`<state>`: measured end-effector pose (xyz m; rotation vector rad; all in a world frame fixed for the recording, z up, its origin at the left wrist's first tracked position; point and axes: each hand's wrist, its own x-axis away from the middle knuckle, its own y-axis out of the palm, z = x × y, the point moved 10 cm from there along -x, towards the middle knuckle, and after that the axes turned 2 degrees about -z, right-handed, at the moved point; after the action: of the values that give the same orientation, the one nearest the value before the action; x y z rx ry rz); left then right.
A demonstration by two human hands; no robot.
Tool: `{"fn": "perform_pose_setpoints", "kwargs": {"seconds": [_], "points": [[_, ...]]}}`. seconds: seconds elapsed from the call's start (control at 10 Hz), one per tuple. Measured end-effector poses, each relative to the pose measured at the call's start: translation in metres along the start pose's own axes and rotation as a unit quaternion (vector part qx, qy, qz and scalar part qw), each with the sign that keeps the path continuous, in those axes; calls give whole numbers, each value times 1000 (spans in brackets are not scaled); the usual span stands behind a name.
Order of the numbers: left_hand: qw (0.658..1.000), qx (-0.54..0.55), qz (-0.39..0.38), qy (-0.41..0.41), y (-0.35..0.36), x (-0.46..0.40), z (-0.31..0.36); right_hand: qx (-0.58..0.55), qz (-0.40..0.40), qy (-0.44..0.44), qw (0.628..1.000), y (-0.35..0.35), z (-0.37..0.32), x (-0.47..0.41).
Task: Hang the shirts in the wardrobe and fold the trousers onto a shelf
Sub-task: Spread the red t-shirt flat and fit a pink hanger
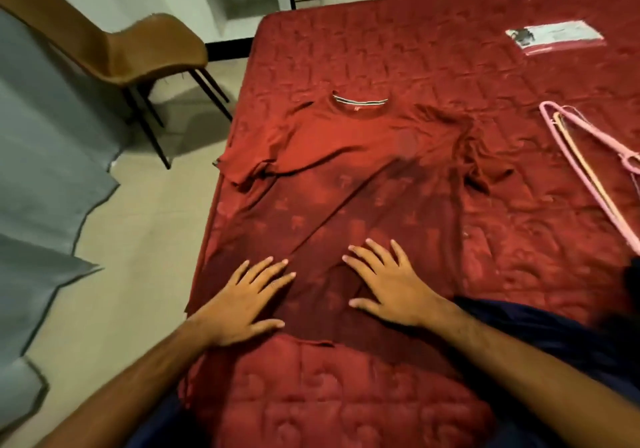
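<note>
**Red shirt spread flat on the bed**

You are leaning over a red quilted bed (467, 49), a brown chair (138, 49) standing beyond its left edge. Your left hand (242, 304) and right hand (388, 286) are lying flat, fingers splayed, pressing the red shirt (346, 157) near its hem. Pink hangers (588, 157) are lying by the right edge.

Brown chair (138, 49) on the tiled floor (138, 240) beside the red quilted bed (450, 49), grey curtain (41, 170) at left.

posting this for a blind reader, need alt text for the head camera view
Two bare hands, left hand and right hand, press flat on a dark red short-sleeved t-shirt spread on a red quilted bed. Pink plastic hangers lie to the right.
</note>
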<state>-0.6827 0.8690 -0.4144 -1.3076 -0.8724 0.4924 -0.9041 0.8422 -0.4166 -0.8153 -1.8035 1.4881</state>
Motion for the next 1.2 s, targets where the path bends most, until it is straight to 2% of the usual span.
{"fn": "perform_pose_setpoints", "kwargs": {"seconds": [0.1,0.2,0.3,0.4,0.5,0.6,0.7,0.8,0.9,1.0,1.1,1.2], "points": [[998,-62,18,-9,7,41,8,34,-34,-4,999,-4,4,46],[994,-85,51,-50,2,42,10,30,-97,193,976,-22,64,92],[988,-128,27,-81,-9,36,30,-14,-184,327,927,-24,92,149],[980,-176,19,-90,-20,25,47,-82,-315,297,898,-15,80,177],[979,-181,35,-87,-30,22,53,-157,-396,314,848,-18,59,204],[980,-166,28,-102,-26,26,52,-79,-399,287,867,-24,39,199],[977,-165,27,-130,-18,34,46,69,-301,181,934,-32,10,160],[968,-167,37,-184,-19,43,26,101,-223,93,965,-20,-15,138],[964,-183,37,-189,-26,49,9,147,-188,67,969,-14,-23,129],[970,-201,-12,-137,-19,46,6,141,-234,59,960,-20,-14,129],[989,-92,-111,-28,-7,41,23,112,-383,108,911,-15,15,145],[977,60,-206,4,14,40,44,-81,-558,160,811,3,26,178]]}}
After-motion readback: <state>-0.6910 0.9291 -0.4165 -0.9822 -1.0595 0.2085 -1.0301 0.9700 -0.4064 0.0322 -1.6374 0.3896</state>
